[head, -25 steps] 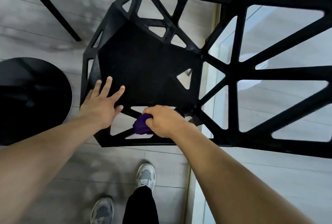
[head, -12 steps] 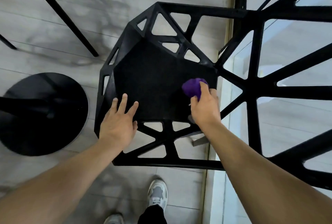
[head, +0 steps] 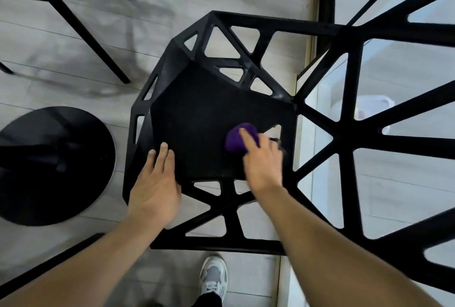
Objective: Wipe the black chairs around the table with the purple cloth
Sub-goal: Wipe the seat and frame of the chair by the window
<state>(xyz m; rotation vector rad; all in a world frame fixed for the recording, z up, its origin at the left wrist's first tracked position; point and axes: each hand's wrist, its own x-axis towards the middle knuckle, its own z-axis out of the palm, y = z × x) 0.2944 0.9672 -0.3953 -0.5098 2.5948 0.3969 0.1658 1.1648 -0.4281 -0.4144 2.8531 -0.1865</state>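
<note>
A black chair [head: 197,109] with a solid angular seat and a frame of triangular cut-outs stands directly below me. My right hand [head: 262,159] presses a bunched purple cloth [head: 236,138] onto the right half of the seat; the hand is blurred with motion. Flat on the seat's near left edge rests my left hand [head: 155,183], fingers together, holding nothing.
A black lattice structure [head: 357,134] over a glass surface fills the right side. A round black pedestal base [head: 49,164] sits on the grey floor at left. Another black chair's legs [head: 86,33] stand at the upper left. My shoe [head: 213,274] is below the chair.
My right hand carried the purple cloth from the chair's near frame edge up onto the seat and now slides it leftward across the seat. My left hand has closed its fingers and stayed on the near left edge.
</note>
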